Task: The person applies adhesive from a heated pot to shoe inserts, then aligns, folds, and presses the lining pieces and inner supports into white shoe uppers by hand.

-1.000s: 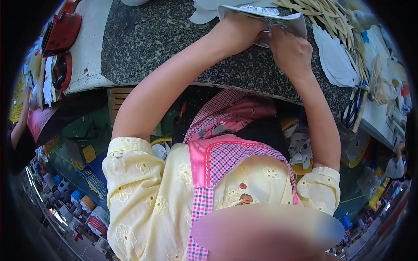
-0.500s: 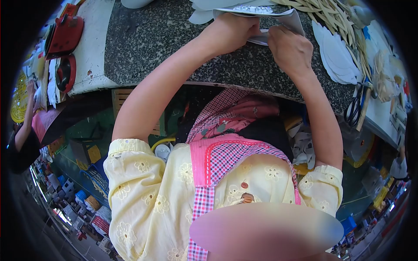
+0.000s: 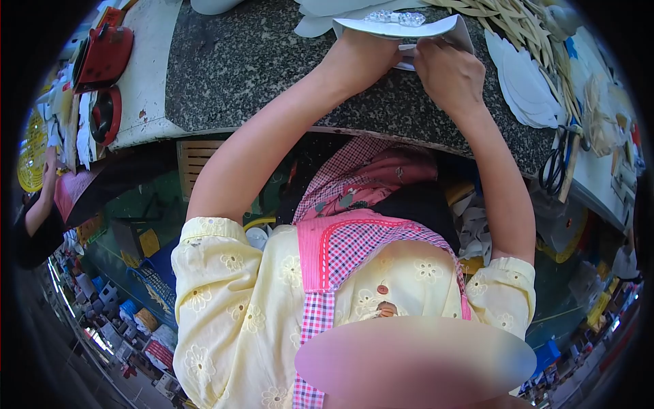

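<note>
At the far edge of the speckled worktop I hold a curved white piece (image 3: 415, 29), stiff and sheet-like, with a cluster of clear bead-like ornaments (image 3: 394, 18) on top. My left hand (image 3: 364, 58) is closed at its left underside, the fingertips partly hidden beneath it. On the right, my right hand (image 3: 449, 71) is closed with curled fingers at the near edge. Between the hands a smaller white part (image 3: 407, 57) shows under the piece; I cannot tell whether it is joined on.
Flat white cut pieces (image 3: 524, 85) lie overlapped at right, beside many beige strips (image 3: 507, 20). Dark-handled scissors (image 3: 555, 167) hang near the right edge. A red and black device (image 3: 103, 58) stands at left. Another person's arm (image 3: 42, 191) is at far left.
The white piece has tilted, so more of its upper face and the beads shows. My left hand has shifted slightly right and down; my right hand moved slightly left.
</note>
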`<state>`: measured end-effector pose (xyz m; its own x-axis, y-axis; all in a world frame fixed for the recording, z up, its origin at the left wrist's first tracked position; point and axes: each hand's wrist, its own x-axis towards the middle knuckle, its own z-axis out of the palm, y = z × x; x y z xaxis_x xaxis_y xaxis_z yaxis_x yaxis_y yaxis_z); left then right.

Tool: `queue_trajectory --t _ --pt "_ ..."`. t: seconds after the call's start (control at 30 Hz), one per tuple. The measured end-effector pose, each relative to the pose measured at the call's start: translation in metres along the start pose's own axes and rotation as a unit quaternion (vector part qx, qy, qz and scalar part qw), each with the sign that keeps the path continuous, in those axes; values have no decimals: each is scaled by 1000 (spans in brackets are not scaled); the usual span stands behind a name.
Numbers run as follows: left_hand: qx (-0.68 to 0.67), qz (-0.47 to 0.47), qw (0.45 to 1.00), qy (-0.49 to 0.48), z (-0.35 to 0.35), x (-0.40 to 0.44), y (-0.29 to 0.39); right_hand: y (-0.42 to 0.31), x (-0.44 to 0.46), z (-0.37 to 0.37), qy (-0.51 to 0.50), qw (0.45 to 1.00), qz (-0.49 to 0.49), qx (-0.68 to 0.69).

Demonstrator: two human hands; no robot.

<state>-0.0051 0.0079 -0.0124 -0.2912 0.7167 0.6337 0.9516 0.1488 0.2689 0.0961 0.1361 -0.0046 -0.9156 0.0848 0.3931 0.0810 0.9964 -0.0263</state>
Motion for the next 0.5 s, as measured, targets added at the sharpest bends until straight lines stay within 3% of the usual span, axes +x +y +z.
queue_trajectory --t 0.03,0.13,0.5 --pt "6 -5 1000 0 1 0 -1 0 1 -1 -1 1000 -1 2" --pt "-61 -91 984 -141 1 0 -12 1 6 1 5 1000 -3 9" --pt "-95 -95 987 -83 -1 -2 -11 -2 18 -3 -73 997 37 -16"
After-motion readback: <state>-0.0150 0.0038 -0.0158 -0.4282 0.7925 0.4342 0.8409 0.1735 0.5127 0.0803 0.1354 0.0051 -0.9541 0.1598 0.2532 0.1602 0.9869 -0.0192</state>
